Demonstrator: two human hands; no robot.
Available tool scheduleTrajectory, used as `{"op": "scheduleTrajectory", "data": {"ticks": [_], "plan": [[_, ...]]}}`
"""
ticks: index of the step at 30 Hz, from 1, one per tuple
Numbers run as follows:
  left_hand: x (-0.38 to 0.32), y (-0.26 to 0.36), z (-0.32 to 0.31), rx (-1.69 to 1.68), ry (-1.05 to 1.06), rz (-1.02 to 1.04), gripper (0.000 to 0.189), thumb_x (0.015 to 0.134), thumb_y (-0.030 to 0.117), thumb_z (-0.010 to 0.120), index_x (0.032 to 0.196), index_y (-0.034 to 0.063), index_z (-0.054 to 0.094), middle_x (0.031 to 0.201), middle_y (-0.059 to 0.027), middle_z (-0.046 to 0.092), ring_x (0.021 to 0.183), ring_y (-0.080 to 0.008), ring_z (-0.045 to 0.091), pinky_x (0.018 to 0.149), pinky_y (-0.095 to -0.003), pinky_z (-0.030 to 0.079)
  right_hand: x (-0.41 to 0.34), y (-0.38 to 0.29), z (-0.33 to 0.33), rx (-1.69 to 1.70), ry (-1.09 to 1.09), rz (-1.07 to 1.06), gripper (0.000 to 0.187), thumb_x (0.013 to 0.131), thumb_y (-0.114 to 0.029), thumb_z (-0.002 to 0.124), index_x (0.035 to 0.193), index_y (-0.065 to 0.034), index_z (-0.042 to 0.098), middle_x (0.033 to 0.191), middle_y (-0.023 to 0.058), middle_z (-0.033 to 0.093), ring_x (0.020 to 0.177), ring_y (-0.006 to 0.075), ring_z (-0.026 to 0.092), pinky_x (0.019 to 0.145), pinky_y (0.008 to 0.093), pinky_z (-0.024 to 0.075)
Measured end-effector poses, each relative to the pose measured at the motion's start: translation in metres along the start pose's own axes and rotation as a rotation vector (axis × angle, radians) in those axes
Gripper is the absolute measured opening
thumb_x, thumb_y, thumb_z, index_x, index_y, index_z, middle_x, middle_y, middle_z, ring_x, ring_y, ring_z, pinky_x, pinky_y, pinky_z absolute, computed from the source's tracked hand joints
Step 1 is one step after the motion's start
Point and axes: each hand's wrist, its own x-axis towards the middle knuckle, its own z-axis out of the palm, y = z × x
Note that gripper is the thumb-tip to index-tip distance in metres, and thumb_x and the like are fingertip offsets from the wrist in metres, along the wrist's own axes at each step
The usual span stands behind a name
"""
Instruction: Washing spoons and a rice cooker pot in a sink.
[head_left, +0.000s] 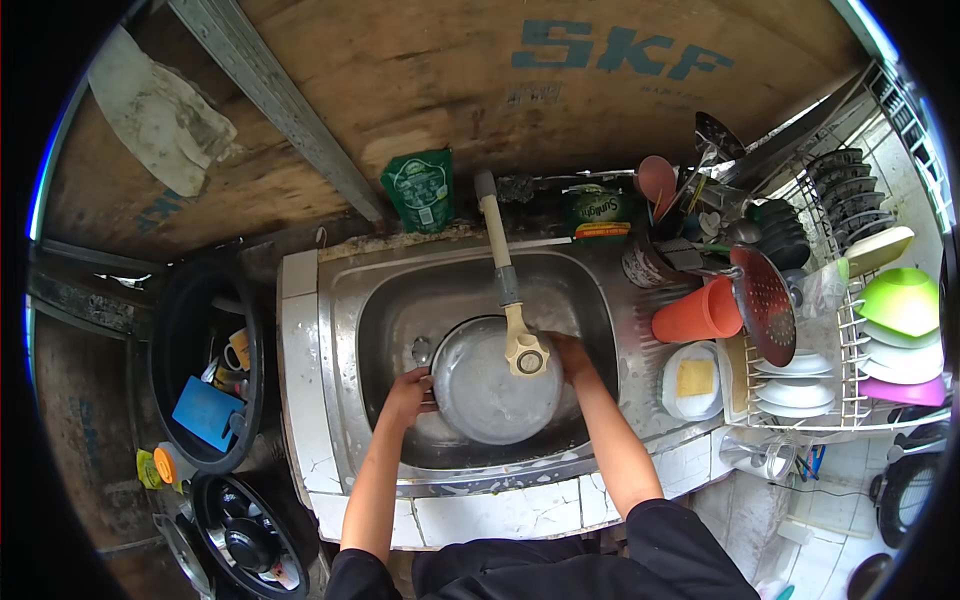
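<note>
A round grey metal pan (480, 405) sits in the stainless steel sink basin (405, 292), under the cream plastic tap (525, 354). Whether its inside or its underside faces up, I cannot tell. My left hand (411, 396) grips the pan's left edge, fingers bent around the rim. On the opposite side my right hand (571, 358) holds the right edge; its fingers are partly hidden behind the rim and the tap. No stream of water shows from the tap. Left of the pan, the drain (421, 349) is visible.
Right of the basin are a red plastic cup (686, 315), a yellow sponge (694, 378) on a white dish, and a dish rack (847, 367) with plates and bowls. Behind stand green detergent pouches (424, 191). Black tubs (251, 375) with kitchenware are at left.
</note>
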Motion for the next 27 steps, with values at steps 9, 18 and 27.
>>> {"op": "scheduleTrajectory", "data": {"ticks": [9,18,27], "plan": [[0.003,-0.035,0.034,-0.171,-0.109,-0.087,0.022,0.096,0.007,0.042,0.115,0.0030,0.052,0.099,-0.0137,0.064,0.087,-0.0281,0.067,0.080,-0.0448,0.055,-0.009,-0.018,-0.032,-0.067,0.007,0.000,0.030,0.087,-0.013,0.062,0.113,0.0008,0.065,0.103,0.0090,0.068,0.090,0.0153,0.064,0.080,0.0271,0.0502],[-0.010,-0.045,0.051,-0.283,-0.173,-0.138,0.019,0.096,0.010,0.046,0.113,0.0075,0.055,0.097,-0.0070,0.064,0.083,-0.0192,0.065,0.077,-0.0392,0.054,-0.007,-0.044,-0.048,-0.183,0.027,0.087,0.034,0.087,-0.021,0.066,0.114,-0.0012,0.064,0.102,0.0063,0.068,0.090,0.0130,0.062,0.081,0.0249,0.0484],[-0.029,-0.050,0.052,-0.321,-0.173,-0.131,0.032,0.096,0.007,0.037,0.125,0.0026,0.049,0.107,-0.0150,0.062,0.097,-0.0278,0.063,0.089,-0.0421,0.051,0.000,-0.054,-0.047,-0.338,-0.054,0.100,0.031,0.087,-0.016,0.062,0.115,-0.0020,0.064,0.103,0.0066,0.067,0.092,0.0141,0.062,0.084,0.0256,0.0475]]}}
